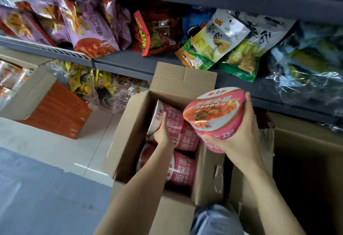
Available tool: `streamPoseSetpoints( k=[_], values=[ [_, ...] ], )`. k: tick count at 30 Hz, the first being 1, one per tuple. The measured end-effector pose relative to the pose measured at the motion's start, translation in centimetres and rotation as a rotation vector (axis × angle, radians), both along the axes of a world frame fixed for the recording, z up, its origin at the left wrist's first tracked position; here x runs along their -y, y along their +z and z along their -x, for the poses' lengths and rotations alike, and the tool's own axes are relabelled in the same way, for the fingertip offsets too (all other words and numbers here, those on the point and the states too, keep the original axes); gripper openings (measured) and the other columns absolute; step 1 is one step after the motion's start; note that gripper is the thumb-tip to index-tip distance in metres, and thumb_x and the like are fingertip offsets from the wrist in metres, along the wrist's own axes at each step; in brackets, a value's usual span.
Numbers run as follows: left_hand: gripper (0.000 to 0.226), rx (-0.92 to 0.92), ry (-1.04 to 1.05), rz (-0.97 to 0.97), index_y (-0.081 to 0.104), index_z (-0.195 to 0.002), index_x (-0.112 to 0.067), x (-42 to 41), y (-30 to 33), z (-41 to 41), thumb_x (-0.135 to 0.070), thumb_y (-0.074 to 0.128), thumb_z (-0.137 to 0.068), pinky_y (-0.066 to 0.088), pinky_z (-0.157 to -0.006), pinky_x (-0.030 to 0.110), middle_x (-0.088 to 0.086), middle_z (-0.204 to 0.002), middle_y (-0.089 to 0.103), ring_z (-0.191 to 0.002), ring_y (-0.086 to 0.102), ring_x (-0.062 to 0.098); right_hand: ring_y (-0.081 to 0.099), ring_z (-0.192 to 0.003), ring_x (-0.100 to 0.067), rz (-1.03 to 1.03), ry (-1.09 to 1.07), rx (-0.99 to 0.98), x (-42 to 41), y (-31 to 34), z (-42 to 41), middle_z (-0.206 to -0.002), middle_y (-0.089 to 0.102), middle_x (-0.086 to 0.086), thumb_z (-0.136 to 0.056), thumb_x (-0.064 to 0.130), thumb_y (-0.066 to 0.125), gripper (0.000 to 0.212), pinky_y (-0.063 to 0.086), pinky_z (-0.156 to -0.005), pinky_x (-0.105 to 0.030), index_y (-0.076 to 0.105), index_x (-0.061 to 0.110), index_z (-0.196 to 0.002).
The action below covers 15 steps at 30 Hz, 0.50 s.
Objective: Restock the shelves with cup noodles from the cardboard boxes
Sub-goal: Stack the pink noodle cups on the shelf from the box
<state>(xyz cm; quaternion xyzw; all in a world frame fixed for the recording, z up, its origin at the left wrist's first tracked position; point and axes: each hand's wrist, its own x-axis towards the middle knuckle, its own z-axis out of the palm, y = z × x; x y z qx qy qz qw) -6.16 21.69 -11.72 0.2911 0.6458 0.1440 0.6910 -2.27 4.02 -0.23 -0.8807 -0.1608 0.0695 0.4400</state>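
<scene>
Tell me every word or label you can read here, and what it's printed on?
"面菜蛋": on the side of the pink noodle cups in the open cardboard box.
Lid of the cup held by the right hand: large pink characters, too blurred to read surely.
Red script logo on the cups: stylised, not legible.
Snack bags and green bags on the shelf: big characters, blurred or tilted, unreadable.
Orange box: print too small.

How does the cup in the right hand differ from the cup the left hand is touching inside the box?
The right hand holds its cup clear above the open box, lid tilted toward the camera; the left hand grips a cup lying on its side in the box, packed against others. The raised cup shows its lid picture; the boxed cup shows mostly its wall. Both are pink with matching print.
</scene>
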Motion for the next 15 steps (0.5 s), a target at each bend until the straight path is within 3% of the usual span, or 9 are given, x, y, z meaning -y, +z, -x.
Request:
streamPoseSetpoints(
  k=[3, 5, 7, 8, 10, 12, 15],
  values=[
    [0.11, -0.021, 0.124, -0.06, 0.042, -0.128, -0.006, 0.5, 0.2, 0.0, -0.067, 0.083, -0.046, 0.047, -0.091, 0.033, 0.002, -0.124, 0.055, -0.109, 0.058, 0.022, 0.03, -0.138, -0.008, -0.096, -0.007, -0.096, 1.5, -0.1, 0.2, -0.15, 0.028, 0.009, -0.038, 0.057, 0.089, 0.142, 0.027, -0.109, -0.028, 0.002, 0.037, -0.15],
    [0.134, -0.061, 0.138, -0.05, 0.03, -0.134, -0.007, 0.3, -0.3, 0.5, -0.073, 0.081, -0.03, 0.05, -0.087, 0.036, 0.007, -0.129, 0.051, -0.113, 0.056, 0.025, 0.03, -0.137, -0.008, -0.085, 0.016, -0.11, 2.1, 0.3, 0.7, -0.151, 0.028, 0.008, -0.044, 0.046, 0.091, 0.138, 0.027, -0.106, -0.026, 0.002, 0.037, -0.15],
    [0.125, -0.01, 0.133, -0.047, 0.029, -0.133, -0.012, 0.4, 0.3, 1.1, -0.063, 0.087, -0.034, 0.051, -0.067, 0.033, 0.008, -0.125, 0.053, -0.106, 0.06, 0.027, 0.033, -0.134, -0.006, -0.107, 0.017, -0.143, 2.4, 1.0, 1.3, -0.149, 0.03, 0.009, -0.045, 0.042, 0.09, 0.138, 0.028, -0.103, -0.022, 0.001, 0.037, -0.15],
    [0.121, 0.018, 0.105, -0.067, 0.028, -0.134, -0.013, 0.4, 1.0, 1.5, -0.058, 0.089, -0.038, 0.051, -0.066, 0.033, 0.007, -0.123, 0.053, -0.105, 0.061, 0.027, 0.035, -0.13, 0.0, -0.142, 0.002, -0.161, 2.5, 1.4, 1.7, -0.146, 0.031, 0.011, -0.045, 0.039, 0.09, 0.138, 0.028, -0.1, -0.014, 0.001, 0.036, -0.15],
    [0.121, 0.076, 0.016, -0.139, 0.023, -0.141, -0.015, 0.6, 2.1, 2.8, -0.052, 0.089, -0.047, 0.051, -0.084, 0.038, 0.006, -0.125, 0.052, -0.11, 0.058, 0.025, 0.032, -0.112, 0.026, -0.21, -0.036, -0.164, 2.7, 2.4, 2.2, -0.135, 0.031, 0.015, -0.049, 0.024, 0.091, 0.134, 0.024, -0.085, 0.007, 0.004, 0.026, -0.151],
    [0.119, 0.196, -0.117, -0.254, 0.029, -0.142, -0.021, 0.4, 3.8, 4.8, -0.056, 0.089, -0.046, 0.048, -0.096, 0.045, 0.004, -0.127, 0.055, -0.111, 0.059, 0.022, 0.021, -0.091, 0.045, -0.249, -0.049, -0.162, 2.9, 3.4, 2.7, -0.127, 0.028, 0.02, -0.052, 0.012, 0.091, 0.13, 0.019, -0.072, 0.015, 0.007, 0.02, -0.151],
    [0.088, 0.411, -0.33, -0.397, 0.046, -0.13, -0.032, -1.0, 7.9, 8.0, -0.057, 0.086, -0.055, 0.051, -0.091, 0.049, 0.005, -0.125, 0.062, -0.109, 0.064, 0.023, 0.029, -0.092, 0.043, -0.337, -0.015, -0.173, 2.2, 5.7, 2.9, -0.121, 0.03, 0.033, -0.052, 0.017, 0.09, 0.133, 0.025, -0.071, 0.014, -0.001, 0.031, -0.149]
  ],
)
